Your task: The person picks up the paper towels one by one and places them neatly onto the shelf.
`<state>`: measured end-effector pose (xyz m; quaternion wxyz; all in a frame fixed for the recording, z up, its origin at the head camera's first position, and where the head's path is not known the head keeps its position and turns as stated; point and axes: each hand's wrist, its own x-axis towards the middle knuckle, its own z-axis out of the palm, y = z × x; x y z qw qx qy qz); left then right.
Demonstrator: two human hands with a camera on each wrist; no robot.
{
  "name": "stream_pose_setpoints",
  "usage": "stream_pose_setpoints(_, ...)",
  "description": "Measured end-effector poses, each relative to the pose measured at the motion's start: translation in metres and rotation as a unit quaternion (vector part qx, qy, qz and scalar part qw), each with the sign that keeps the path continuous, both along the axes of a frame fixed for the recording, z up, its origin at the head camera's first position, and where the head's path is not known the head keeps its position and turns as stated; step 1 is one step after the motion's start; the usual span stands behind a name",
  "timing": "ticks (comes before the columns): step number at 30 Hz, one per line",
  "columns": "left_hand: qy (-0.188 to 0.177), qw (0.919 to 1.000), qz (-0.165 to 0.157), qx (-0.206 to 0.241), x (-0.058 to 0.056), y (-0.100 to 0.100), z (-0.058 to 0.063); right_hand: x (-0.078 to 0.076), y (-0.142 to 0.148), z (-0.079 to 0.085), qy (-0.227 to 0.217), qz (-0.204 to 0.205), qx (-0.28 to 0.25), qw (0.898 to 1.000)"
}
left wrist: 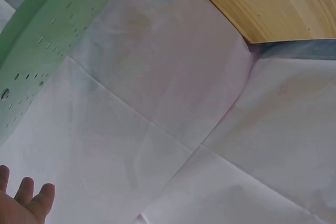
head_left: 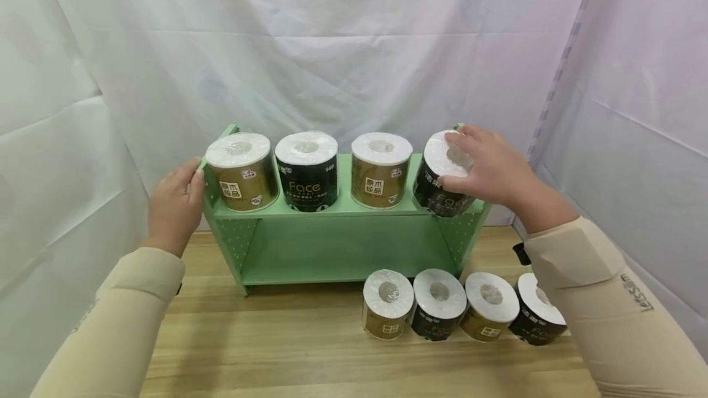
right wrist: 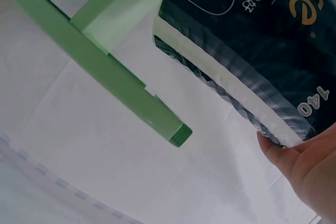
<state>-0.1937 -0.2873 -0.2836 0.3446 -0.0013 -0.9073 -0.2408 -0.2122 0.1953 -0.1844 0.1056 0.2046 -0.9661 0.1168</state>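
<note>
At the right end of the green shelf's [head_left: 343,201] upper board, my right hand [head_left: 487,164] grips a black-wrapped toilet roll [head_left: 437,198] from above. The roll tilts, and its white top is partly covered by the fingers. In the right wrist view this black roll [right wrist: 252,40] is beside the shelf's green side rail [right wrist: 131,98]. My left hand [head_left: 177,204] is at the shelf's left side panel, fingertips right by its edge. Its fingers [left wrist: 46,195] look loosely extended in the left wrist view. To the left along the board stand a gold roll [head_left: 381,180], a black roll [head_left: 308,183] and another gold roll [head_left: 243,183].
Several more rolls stand in a row on the wooden table [head_left: 265,343], in front of the shelf's right half: gold [head_left: 384,327], black [head_left: 434,324], gold [head_left: 481,327] and black [head_left: 533,327]. My right forearm overlaps the last one. White cloth [head_left: 332,66] hangs behind and at both sides.
</note>
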Motion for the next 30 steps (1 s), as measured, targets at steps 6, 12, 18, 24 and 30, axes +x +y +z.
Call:
stream_pose_setpoints(6,0.008,1.0000,0.000,0.002,-0.001,-0.001,0.000,-0.008,0.002,-0.001,0.012,0.003,0.007,1.000)
stream_pose_setpoints(12,0.002,1.0000,0.001,0.001,0.000,0.000,0.000,-0.015,0.002,0.000,0.017,0.010,0.006,1.000)
stream_pose_setpoints(18,0.002,1.0000,0.000,0.004,0.000,0.001,0.001,-0.021,0.000,0.000,0.014,0.013,0.013,1.000)
stream_pose_setpoints(24,0.008,1.0000,0.001,0.000,-0.001,0.001,-0.001,-0.027,0.001,-0.002,0.007,0.014,0.013,1.000)
stream_pose_setpoints(30,0.018,0.9998,-0.001,-0.002,-0.002,-0.001,-0.001,-0.033,0.002,-0.005,0.000,0.017,0.011,1.000)
